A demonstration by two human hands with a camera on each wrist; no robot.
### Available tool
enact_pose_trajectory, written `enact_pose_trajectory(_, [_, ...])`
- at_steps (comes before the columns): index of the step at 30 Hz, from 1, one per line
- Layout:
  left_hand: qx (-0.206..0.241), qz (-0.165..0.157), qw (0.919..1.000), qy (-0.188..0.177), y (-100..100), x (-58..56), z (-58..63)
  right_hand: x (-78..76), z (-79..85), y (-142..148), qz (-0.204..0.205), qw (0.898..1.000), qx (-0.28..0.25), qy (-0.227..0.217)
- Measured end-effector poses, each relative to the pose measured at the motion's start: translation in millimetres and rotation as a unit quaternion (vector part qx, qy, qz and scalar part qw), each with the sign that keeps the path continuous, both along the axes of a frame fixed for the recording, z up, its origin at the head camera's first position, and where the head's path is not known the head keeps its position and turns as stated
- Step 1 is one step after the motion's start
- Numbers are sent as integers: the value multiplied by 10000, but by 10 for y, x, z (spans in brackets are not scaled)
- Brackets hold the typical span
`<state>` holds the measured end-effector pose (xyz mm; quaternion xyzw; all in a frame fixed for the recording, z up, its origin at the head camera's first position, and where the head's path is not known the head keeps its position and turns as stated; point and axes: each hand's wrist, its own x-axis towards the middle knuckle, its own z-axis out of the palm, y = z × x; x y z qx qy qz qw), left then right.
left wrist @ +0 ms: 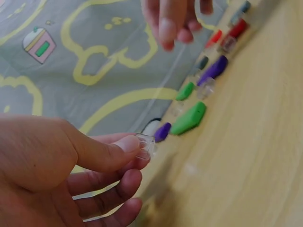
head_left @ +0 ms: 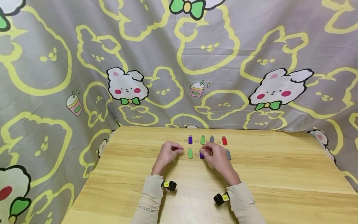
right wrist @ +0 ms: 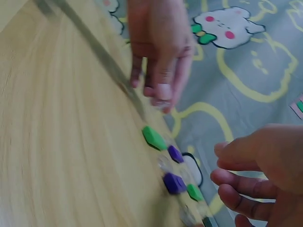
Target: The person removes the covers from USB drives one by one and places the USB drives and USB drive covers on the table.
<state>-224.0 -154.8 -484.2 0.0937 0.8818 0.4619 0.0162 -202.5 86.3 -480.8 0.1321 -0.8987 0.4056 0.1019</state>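
My left hand point(head_left: 168, 153) pinches a small clear plastic cap point(left wrist: 146, 145) between thumb and forefinger, left of the front row of USB sticks. That row shows a green stick point(head_left: 190, 153), a purple stick point(head_left: 201, 154) and a grey stick point(head_left: 228, 154). A red stick point(left wrist: 234, 30) of this row is covered by my right hand in the head view. My right hand point(head_left: 216, 155) hovers over the row beside the purple stick, fingers loosely bent, with nothing seen between them. Another clear cap point(left wrist: 206, 88) lies between the front green and purple sticks.
Behind is a second row: a purple stick point(head_left: 190, 140), a green stick point(head_left: 202, 140), a grey stick point(head_left: 212, 139) and a red stick point(head_left: 224, 141), with clear caps between. A patterned curtain point(head_left: 156, 109) hangs along the back edge of the wooden table point(head_left: 279, 174).
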Motion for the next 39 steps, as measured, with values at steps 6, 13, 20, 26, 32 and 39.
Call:
enact_pose_trajectory(6, [-203, 69, 9997, 105, 15, -9, -49, -9, 63, 241, -64, 9997, -214, 36])
enact_pose_trajectory(13, [-591, -13, 9982, 110, 51, -3, -112, -16, 66, 550, -474, 9980, -295, 311])
enact_pose_trajectory(20, [-944, 90, 9950, 327, 43, 8, -131, -21, 59, 660, -588, 9972, -327, 336])
enact_pose_trajectory(26, [-1062, 97, 9928, 551, 33, -24, -138, -57, 83, 700, -570, 9969, -303, 449])
enact_pose_trajectory(32, [-873, 121, 9952, 430, -17, -33, -131, -46, 88, 710, -639, 9966, -350, 378])
enact_pose_trajectory(39, [-372, 283, 9961, 746, -165, -60, -51, -68, 106, 705, -553, 9970, -291, 449])
